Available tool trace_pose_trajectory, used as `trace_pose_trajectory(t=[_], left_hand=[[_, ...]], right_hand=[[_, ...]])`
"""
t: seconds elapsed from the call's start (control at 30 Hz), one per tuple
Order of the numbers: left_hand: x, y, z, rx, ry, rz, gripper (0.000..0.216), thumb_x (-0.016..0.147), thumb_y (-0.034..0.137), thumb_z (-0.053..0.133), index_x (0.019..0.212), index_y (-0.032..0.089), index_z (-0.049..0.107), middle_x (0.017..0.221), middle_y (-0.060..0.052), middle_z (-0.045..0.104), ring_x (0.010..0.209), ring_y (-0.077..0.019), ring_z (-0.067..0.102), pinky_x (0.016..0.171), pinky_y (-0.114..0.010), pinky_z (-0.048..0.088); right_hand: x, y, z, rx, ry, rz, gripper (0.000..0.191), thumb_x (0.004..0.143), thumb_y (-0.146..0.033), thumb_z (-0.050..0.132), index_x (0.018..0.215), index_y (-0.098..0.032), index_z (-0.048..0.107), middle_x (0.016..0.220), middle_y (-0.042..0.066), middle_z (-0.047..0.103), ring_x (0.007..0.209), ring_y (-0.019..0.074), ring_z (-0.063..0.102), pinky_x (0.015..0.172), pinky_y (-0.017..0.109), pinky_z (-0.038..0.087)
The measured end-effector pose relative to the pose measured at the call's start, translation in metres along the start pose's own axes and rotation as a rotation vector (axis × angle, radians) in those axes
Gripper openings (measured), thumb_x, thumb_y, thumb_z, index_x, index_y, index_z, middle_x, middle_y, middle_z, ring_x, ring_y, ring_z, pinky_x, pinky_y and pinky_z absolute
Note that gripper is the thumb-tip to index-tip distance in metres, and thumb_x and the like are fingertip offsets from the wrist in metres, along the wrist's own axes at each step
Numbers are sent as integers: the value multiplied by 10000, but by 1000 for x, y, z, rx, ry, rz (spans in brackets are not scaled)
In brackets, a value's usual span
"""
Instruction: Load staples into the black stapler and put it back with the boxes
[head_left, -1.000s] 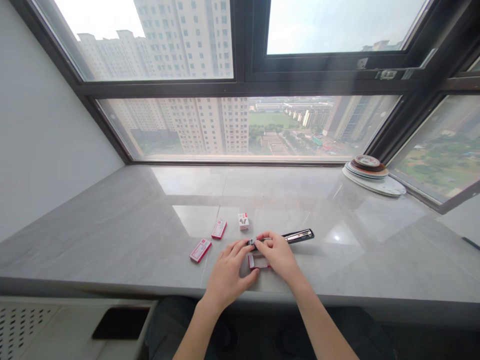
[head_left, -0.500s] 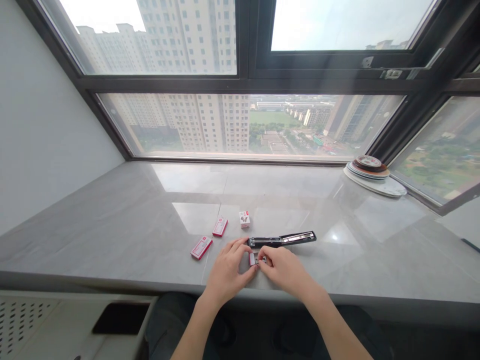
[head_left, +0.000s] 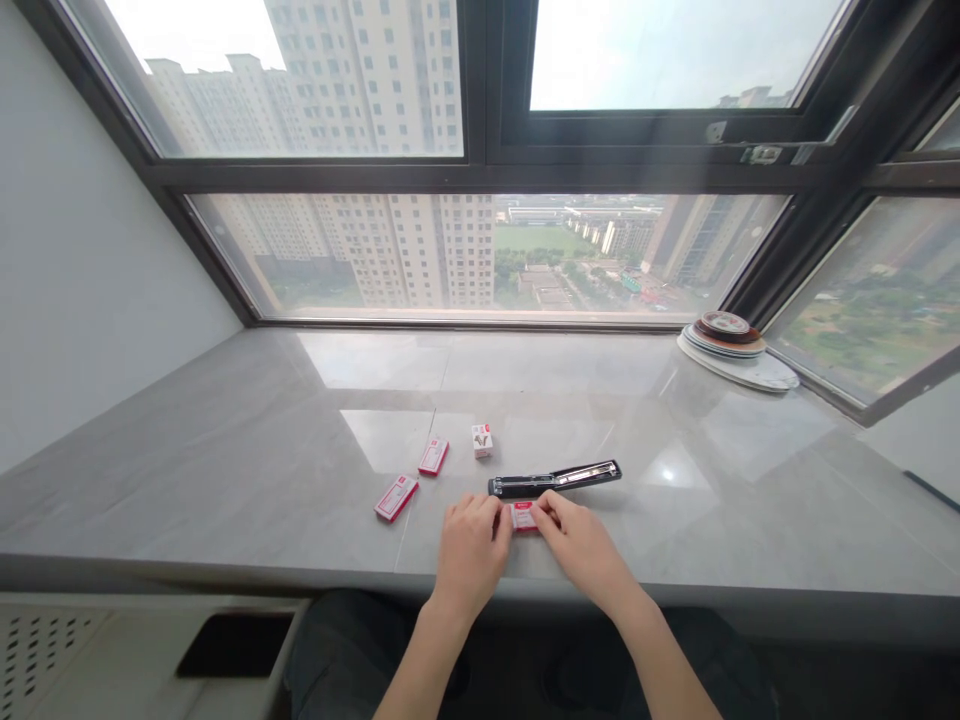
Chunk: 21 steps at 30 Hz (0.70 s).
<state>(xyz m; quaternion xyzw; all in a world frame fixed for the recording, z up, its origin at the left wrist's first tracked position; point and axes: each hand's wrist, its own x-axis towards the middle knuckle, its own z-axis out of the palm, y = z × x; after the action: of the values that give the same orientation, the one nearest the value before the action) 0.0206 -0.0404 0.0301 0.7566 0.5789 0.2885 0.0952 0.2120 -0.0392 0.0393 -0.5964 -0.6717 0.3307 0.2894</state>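
Observation:
Near the front edge of the grey counter, a small red-and-white staple box [head_left: 523,517] is held between my two hands. My left hand [head_left: 471,545] grips its left end, fingers closed. At the right end, the thumb and fingers of my right hand [head_left: 579,540] pinch it. Just behind the hands lies a black stapler [head_left: 555,480], unfolded, its metal channel facing up. Two flat pink-and-white boxes [head_left: 396,498] [head_left: 433,456] rest to the left, and a small white box [head_left: 481,441] with red markings stands behind the stapler.
A stack of plates [head_left: 739,350] sits at the back right by the window [head_left: 487,260]. The counter's front edge [head_left: 360,570] runs just before my forearms. Below left is a pale surface with a black rectangle [head_left: 234,645].
The box between my hands was open with its inside showing; now its red-and-white printed face shows. Both hands have shifted onto its ends. The view has shifted slightly.

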Motion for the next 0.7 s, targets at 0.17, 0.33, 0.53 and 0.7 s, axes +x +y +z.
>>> trace_pose_trajectory(t=[0.17, 0.33, 0.53, 0.7], left_hand=[[-2, 5, 0, 8, -10, 44, 291, 1058, 274, 433, 813, 239, 585, 838, -36, 641, 875, -236, 595, 788, -371, 393], [-2, 8, -1, -7, 10, 26, 287, 1059, 304, 436, 818, 245, 580, 839, -33, 635, 860, -233, 605, 779, -361, 398], [-5, 9, 0, -54, 26, 18, 262, 1038, 343, 499, 1259, 311, 638, 1002, -34, 677, 938, -239, 640, 853, -373, 436], [-5, 9, 4, -21, 28, 33, 364, 982, 421, 599, 1328, 314, 632, 1017, -42, 702, 964, -259, 643, 858, -395, 444]], right_hand=[[3, 1, 3, 175, -55, 12, 377, 1014, -538, 443, 825, -227, 542, 687, -32, 590, 651, 150, 486, 620, 247, 352], [3, 13, -2, 315, -111, 27, 414, 975, -599, 495, 814, -218, 522, 634, -58, 453, 582, 120, 362, 563, 242, 290], [-8, 65, -41, 194, 176, 254, 474, 876, -688, 596, 881, -217, 545, 550, -88, 347, 506, 117, 307, 508, 261, 245], [2, 76, -82, 344, 192, 247, 815, 772, -620, 756, 1423, -220, 469, 708, -52, 549, 550, 128, 450, 510, 253, 328]])
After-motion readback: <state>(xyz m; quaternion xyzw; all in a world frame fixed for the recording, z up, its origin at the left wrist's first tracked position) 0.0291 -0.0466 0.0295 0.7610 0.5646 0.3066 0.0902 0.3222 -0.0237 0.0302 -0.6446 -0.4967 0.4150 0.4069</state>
